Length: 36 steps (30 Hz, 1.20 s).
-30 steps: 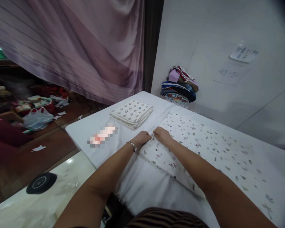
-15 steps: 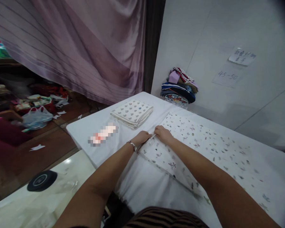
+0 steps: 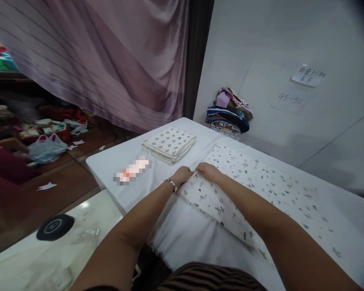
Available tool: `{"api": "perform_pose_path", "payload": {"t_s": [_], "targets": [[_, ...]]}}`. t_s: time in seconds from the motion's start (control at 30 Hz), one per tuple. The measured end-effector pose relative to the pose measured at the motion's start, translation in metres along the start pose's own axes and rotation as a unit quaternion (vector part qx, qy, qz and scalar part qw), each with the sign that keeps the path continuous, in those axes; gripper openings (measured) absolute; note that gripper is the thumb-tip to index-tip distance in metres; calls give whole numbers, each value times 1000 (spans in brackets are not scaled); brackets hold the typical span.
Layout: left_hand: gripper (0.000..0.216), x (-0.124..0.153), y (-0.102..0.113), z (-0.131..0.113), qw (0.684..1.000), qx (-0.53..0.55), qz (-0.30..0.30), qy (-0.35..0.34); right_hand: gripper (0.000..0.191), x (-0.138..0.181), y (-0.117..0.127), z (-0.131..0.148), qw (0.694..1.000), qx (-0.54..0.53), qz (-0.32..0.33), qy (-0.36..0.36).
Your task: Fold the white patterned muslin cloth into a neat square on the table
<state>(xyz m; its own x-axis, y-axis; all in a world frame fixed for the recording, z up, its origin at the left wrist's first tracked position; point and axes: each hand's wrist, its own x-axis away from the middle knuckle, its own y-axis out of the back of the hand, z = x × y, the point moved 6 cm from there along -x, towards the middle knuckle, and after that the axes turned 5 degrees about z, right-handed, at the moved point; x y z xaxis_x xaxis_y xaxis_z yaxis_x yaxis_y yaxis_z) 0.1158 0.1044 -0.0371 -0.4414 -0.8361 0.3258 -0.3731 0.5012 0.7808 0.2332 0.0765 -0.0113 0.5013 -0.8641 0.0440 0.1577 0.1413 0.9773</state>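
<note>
A thin white cloth (image 3: 269, 190) printed with small plant-like figures lies spread along the white-covered table (image 3: 133, 206). My left hand (image 3: 182, 175), with a bracelet at the wrist, pinches the left edge of this cloth. Close beside it, my right hand (image 3: 208, 172) is closed on the same edge, its fingertips almost meeting those of the left. The fingertips partly hide the bit of edge between them. Beyond my hands sits a folded white cloth (image 3: 170, 143) with a grey pattern, in several layers.
A blurred-out patch (image 3: 132, 170) covers something on the table's left side. A stack of folded clothes (image 3: 229, 111) stands at the back by the wall. At lower left, a black round object (image 3: 55, 227) rests on a pale surface. A purple curtain (image 3: 133, 60) hangs behind.
My two hands have come slightly closer together along the cloth's edge, and the right has shifted a little left. The folded cloth has not moved on the table.
</note>
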Motion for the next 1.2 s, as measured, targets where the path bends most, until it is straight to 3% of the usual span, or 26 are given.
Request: {"api": "perform_pose_path", "payload": {"t_s": [0.33, 0.47, 0.6, 0.83, 1.2], "targets": [[33, 21, 3, -17, 994, -71, -81, -14, 31, -10, 11, 5, 998, 28, 42, -27], [35, 26, 1, -21, 991, -94, -90, -22, 39, -13, 14, 9, 998, 41, 54, -12], [36, 29, -1, -23, 991, -96, -91, -28, 34, -14, 13, 7, 995, 59, 77, -10], [37, 27, 2, -19, 996, -36, -73, -33, 26, -11, 13, 4, 997, 48, 53, -1], [45, 15, -5, -2, 993, 119, 8, 8, 21, -3, 12, -2, 1000, 14, 6, 9]]}}
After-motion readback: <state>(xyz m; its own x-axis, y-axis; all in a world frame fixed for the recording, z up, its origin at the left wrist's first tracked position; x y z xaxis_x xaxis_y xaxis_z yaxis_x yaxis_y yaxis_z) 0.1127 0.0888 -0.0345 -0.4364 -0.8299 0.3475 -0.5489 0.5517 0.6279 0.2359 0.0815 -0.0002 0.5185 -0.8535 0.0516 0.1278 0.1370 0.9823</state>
